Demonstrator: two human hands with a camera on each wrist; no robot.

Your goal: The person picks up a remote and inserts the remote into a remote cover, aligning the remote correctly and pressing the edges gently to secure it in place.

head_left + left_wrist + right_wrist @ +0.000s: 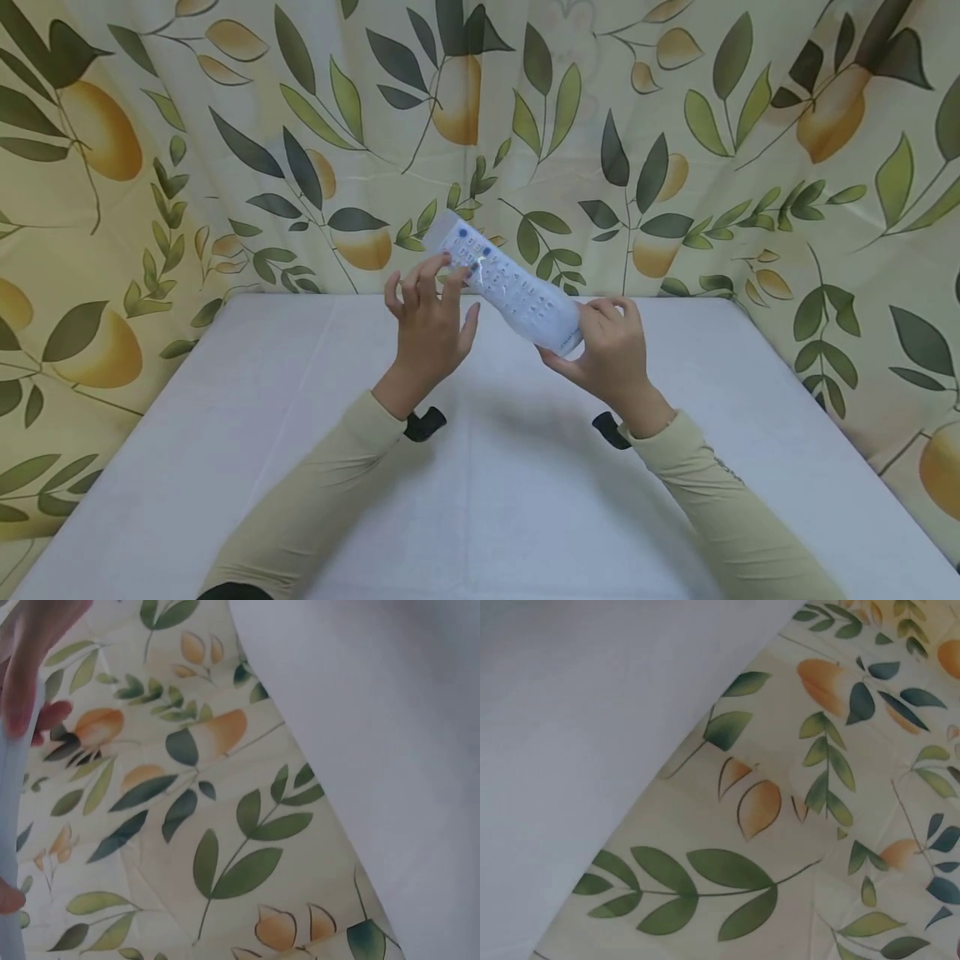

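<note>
In the head view, a long pale remote control (517, 287) in shiny clear film is held slantwise above the far edge of the table. Rows of small blue-grey buttons and two blue ones near its upper left end face up. My right hand (618, 358) grips the lower right end, thumb at the near side. At the upper left end, fingertips of my left hand (427, 325) touch the face, its thumb standing away from the remote. The left wrist view catches only the remote's thin edge, fingers around it and one fingertip below. No hand shows clearly in the right wrist view.
A white-covered table (472, 500) lies under both forearms. Behind it hangs a curtain (420, 158) printed with leaves and orange fruit. Black wrist straps (425, 424) show at both cuffs.
</note>
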